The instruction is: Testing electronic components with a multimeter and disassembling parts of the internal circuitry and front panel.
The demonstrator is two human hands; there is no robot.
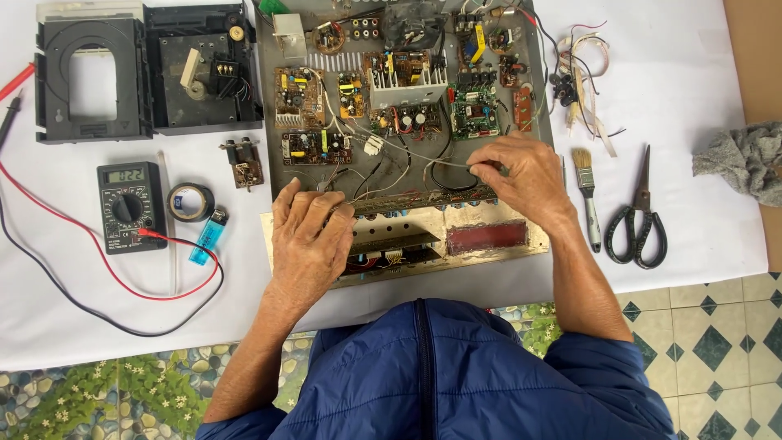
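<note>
Both hands are working over an opened metal chassis [277, 175] full of circuit boards, lying on a white cloth [676, 73]. The left hand [312, 236] is lying palm down on the near edge of the chassis, fingers loosely together and bent, pressing on the strip just behind the gold front panel [423, 232]. The right hand [521, 175] is sitting further to the right, its thumb and fingertips pinching a thin pale wire [448, 164] that is running leftward across the boards. Behind that hand a green circuit board [475, 110] is sitting, and a finned metal heat sink [407, 85] is standing near the middle of the chassis.

Left of the chassis, a black multimeter [130, 206] is lying with its red lead [106, 261] and black lead [49, 277] looping over the cloth toward the near edge. A roll of black tape [191, 201] is lying just beside the meter, and a blue lighter [208, 236] is lying just in front of the tape. A black disc tray mechanism [90, 77] is sitting at the far left corner.

Right of the chassis, a small paintbrush [586, 191] is lying near the right wrist, with black-handled scissors [638, 216] beside it and a grey rag [741, 159] at the cloth's edge. A bundle of loose wires [580, 81] is lying further back.
</note>
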